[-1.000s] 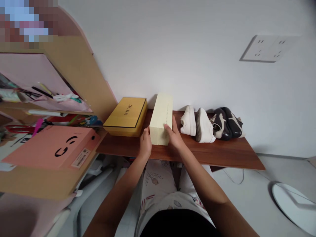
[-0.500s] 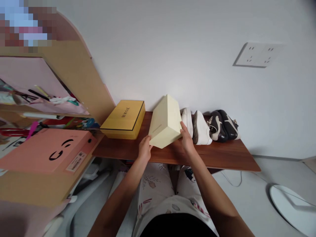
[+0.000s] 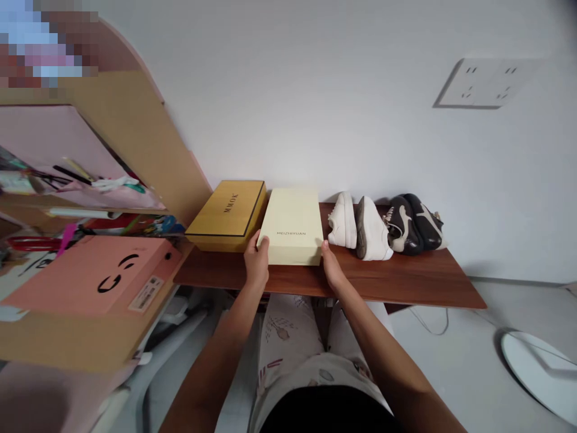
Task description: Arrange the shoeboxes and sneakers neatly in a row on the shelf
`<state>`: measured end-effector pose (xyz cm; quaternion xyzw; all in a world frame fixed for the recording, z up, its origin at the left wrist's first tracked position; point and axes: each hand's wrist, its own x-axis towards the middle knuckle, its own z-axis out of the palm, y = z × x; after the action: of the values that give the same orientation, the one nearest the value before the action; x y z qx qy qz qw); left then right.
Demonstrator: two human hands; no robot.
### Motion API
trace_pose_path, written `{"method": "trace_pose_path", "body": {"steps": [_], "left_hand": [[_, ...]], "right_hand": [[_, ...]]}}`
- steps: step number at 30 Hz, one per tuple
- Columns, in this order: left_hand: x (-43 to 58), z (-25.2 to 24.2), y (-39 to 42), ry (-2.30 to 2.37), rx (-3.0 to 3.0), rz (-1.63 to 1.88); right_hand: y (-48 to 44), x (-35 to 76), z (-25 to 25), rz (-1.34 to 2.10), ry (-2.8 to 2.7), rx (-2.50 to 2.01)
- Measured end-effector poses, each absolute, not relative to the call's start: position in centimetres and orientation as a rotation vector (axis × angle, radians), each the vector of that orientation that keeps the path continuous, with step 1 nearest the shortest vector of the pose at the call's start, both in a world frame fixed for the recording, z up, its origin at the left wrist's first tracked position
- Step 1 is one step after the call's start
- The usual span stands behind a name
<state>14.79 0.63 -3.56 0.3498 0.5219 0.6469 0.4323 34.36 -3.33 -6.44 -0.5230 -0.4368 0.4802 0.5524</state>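
A cream shoebox [image 3: 294,216] marked MEIZHIYUAN lies flat on the dark wooden shelf [image 3: 374,282], lid up. My left hand [image 3: 257,258] grips its near left corner, thumb on the top edge. At the near right corner, my right hand [image 3: 332,264] presses against the side, its fingers partly hidden. Just left of it sits a yellow shoebox [image 3: 232,210] lettered MMOK, with black edging. To the right are a pair of white sneakers [image 3: 373,231], one tilted on its side, and a pair of black shoes [image 3: 408,225] with cream trim.
At left, a pink box [image 3: 97,270] rests on a wooden desk [image 3: 85,340] beside shelves holding pens and clutter. A wall socket plate [image 3: 487,84] is at upper right. On the floor at right stands a round white base [image 3: 536,367] with a cable near it.
The cream box was tilted up in both hands and has come down flat on the shelf, turned square beside the yellow box. Both hands still hold its sides.
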Motion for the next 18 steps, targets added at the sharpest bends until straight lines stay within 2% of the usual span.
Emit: {"method": "trace_pose_path", "body": {"steps": [9, 18], "left_hand": [[14.4, -6.2, 2.8, 1.327, 0.949, 1.625], [14.3, -5.9, 4.6, 1.413, 1.046, 1.577]], "right_hand": [[-2.6, 33.7, -6.5, 1.071, -1.142, -1.339], [-0.8, 33.5, -5.7, 0.939, -1.276, -1.390]]}}
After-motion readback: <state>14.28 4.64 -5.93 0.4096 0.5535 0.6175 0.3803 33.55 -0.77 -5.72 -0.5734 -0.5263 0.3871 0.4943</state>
